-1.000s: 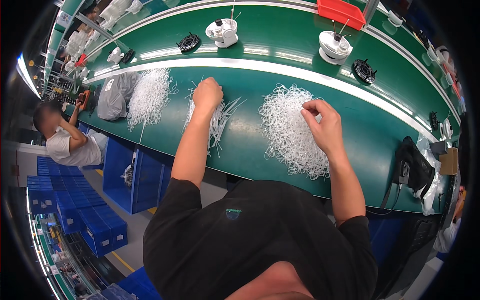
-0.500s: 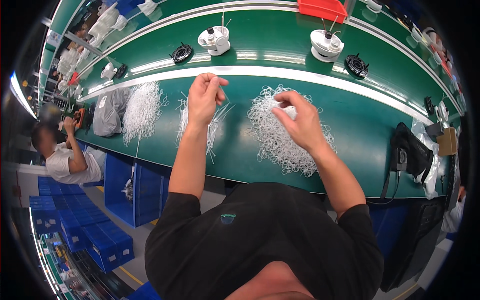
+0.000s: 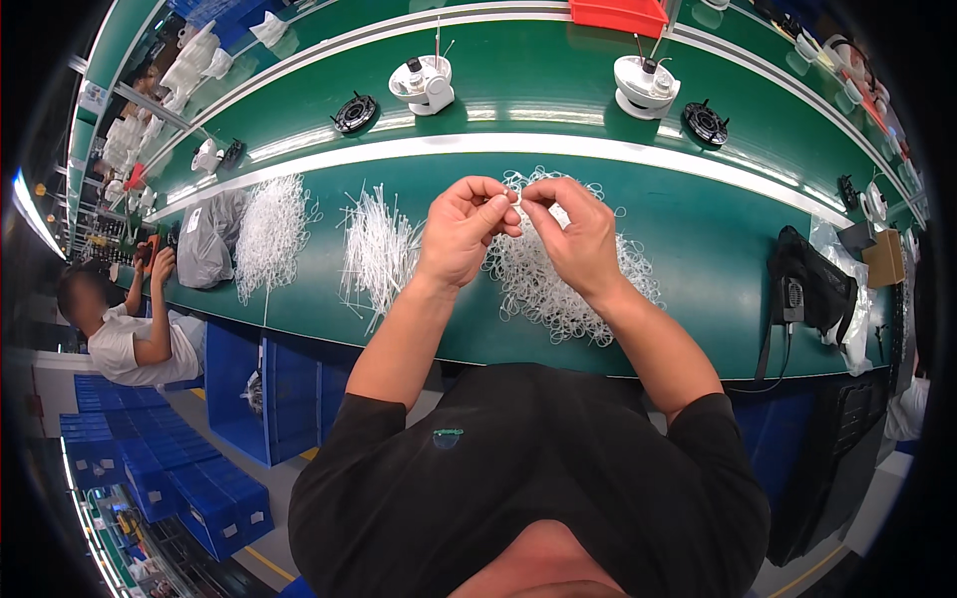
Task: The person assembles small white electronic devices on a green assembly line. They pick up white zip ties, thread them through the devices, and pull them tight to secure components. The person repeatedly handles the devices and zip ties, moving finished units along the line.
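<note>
The left hand (image 3: 461, 231) and right hand (image 3: 576, 235) meet fingertip to fingertip, both closed in a pinch on what looks like a thin white piece (image 3: 517, 199); most of it is hidden, so how the ends lie cannot be told. The step in hand seems to be working that piece between thumbs and forefingers.

To do it well, let the left hand steady the piece close to the meeting point while the right hand makes the small, fine moves; a short grip should bend less than a long one. Hold the wrists level and the fingertips in plain sight.

The pile of straight white strips (image 3: 377, 249) lies on the bench (image 3: 713, 289) just left of the left hand, handy for a single pick. The heap of looped white strips (image 3: 578, 294) spreads under and in front of the right hand; lifting clear of it should avoid snagging loose loops.
</note>
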The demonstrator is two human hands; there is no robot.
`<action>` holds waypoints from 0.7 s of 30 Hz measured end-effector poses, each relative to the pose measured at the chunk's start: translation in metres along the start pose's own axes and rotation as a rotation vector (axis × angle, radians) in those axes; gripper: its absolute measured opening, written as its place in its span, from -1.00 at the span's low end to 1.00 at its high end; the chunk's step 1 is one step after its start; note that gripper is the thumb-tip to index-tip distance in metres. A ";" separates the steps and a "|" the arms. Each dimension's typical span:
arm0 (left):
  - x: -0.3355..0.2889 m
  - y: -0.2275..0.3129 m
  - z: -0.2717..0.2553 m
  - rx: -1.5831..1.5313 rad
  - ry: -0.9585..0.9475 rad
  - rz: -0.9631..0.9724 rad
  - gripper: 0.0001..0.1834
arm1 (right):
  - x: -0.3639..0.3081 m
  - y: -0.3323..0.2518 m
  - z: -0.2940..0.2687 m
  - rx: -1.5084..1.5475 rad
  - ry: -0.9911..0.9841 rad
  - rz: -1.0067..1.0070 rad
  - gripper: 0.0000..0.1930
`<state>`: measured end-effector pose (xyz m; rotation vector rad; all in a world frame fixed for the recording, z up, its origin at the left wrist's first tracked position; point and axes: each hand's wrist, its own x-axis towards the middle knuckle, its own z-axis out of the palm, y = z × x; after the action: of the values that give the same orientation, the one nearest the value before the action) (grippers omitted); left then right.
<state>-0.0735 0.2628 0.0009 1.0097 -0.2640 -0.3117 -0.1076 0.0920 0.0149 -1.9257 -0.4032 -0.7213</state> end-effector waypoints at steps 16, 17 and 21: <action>0.000 -0.004 0.004 -0.375 -0.065 0.042 -0.92 | -0.012 0.012 -0.003 0.581 -0.125 0.458 -0.64; 0.000 -0.008 0.005 -0.351 -0.068 0.034 -0.92 | -0.012 0.010 -0.003 0.565 -0.106 0.445 -0.66; -0.005 -0.017 0.011 -0.228 -0.024 0.012 -0.91 | -0.007 -0.001 -0.002 0.499 0.043 0.369 -0.77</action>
<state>-0.0845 0.2479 -0.0090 0.7796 -0.2505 -0.3353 -0.1140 0.0912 0.0115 -1.4525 -0.1695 -0.3722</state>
